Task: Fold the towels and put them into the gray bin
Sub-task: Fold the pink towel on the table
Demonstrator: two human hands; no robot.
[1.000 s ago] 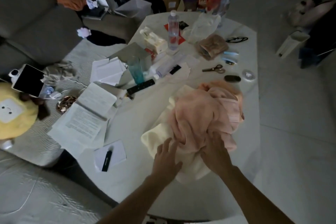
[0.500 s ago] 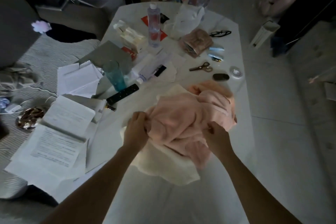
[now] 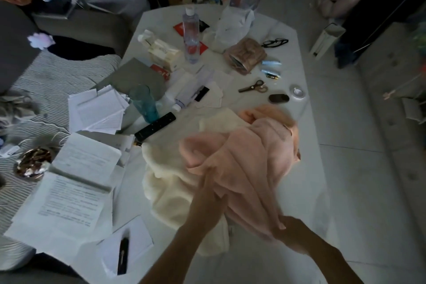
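A crumpled, fluffy pink towel (image 3: 244,159) lies heaped on the near half of the white oval desk (image 3: 288,57), draped over a cream-white plush towel (image 3: 170,189) that spreads out beneath it and to its left. The right hand (image 3: 289,234) has its fingers curled round the near corner of the pink towel, pulling the cloth into a taut fold. The left hand (image 3: 211,188) is pressed into the same towel's left side, its fingers buried in the fabric, so I cannot tell whether they are clamped or flat. Beyond the pink towel lie brown-handled scissors (image 3: 253,86) and a small black oval case (image 3: 279,98); left of it sit a black remote control (image 3: 155,126) and a teal glass tumbler (image 3: 143,102). A clear plastic bottle (image 3: 190,34) stands farther back.
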